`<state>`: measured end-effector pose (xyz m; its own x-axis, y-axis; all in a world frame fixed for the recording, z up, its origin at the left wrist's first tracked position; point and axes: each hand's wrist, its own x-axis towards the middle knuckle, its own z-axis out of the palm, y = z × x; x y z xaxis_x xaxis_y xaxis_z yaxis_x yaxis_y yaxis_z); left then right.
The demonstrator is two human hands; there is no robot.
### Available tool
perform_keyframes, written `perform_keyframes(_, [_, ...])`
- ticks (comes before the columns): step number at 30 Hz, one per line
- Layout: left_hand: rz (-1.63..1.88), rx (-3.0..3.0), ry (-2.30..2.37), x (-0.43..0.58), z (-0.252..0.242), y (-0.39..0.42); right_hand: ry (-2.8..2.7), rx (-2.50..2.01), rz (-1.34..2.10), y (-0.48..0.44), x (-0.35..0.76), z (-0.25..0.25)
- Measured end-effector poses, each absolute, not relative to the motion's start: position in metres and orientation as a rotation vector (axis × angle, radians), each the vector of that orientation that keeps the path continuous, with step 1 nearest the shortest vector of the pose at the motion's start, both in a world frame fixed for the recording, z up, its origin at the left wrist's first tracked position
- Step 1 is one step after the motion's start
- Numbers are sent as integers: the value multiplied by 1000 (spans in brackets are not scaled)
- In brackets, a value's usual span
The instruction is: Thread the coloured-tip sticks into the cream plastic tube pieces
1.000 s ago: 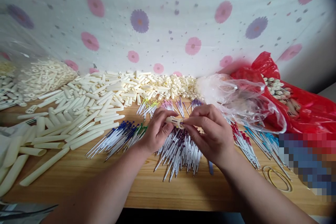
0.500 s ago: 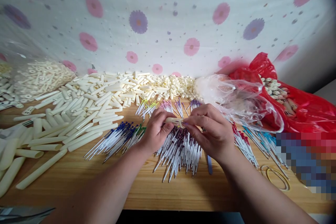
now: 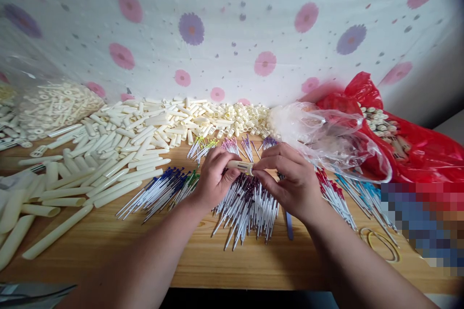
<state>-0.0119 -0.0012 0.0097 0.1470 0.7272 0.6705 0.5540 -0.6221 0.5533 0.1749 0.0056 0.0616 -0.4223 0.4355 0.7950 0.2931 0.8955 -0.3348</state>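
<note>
A cream slotted pen barrel [image 3: 243,167] lies level between my hands above the middle of the table. My left hand [image 3: 219,171] is closed around its left part, thumb in front. At its open right end, the thumb and forefinger of my right hand [image 3: 290,174] are pinched together and touch the rim; any small part between them is hidden. Under my hands spreads a fan of white pen refills [image 3: 250,212] with dark purple tops. Blue-topped refills [image 3: 155,190] and a few green-topped ones lie to the left, red-topped refills [image 3: 335,198] to the right.
Many cream pen tubes [image 3: 119,149] heap across the left and back. Slotted short pieces [image 3: 239,118] lie behind. A clear bag [image 3: 319,125] and a red bag [image 3: 424,149] stand right. Light-blue refills [image 3: 366,198], rubber bands [image 3: 382,245] and a flat purple strip [image 3: 289,227] are nearer.
My right fingertips have shifted slightly at the barrel's right end, and a bit of purple seen there before no longer shows. The barrel's slots have turned more into view.
</note>
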Motion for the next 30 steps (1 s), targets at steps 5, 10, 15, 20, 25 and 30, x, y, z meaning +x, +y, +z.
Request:
perform_keyframes(5, [1526,2336,1379,-12,11,-1,-2003,-577,252,5,172,60])
perform_keyframes(10, [1593,2385,1502,-14,10,0,-1906,-655,322,1,165,52])
perform_keyframes(15, [1628,2399,1610,-14,10,0,-1748,-748,458,-4,156,43])
perform_keyframes(20, [1657,2374,1654,-15,11,0,-1608,-679,819,-2,152,34])
perform_keyframes(25, [1649,2102,1502,-16,8,6,-1515,-805,772,40,187,35])
perform_keyframes(30, [1637,1725,1345,-18,-3,13,-2042,-1789,253,96,236,24])
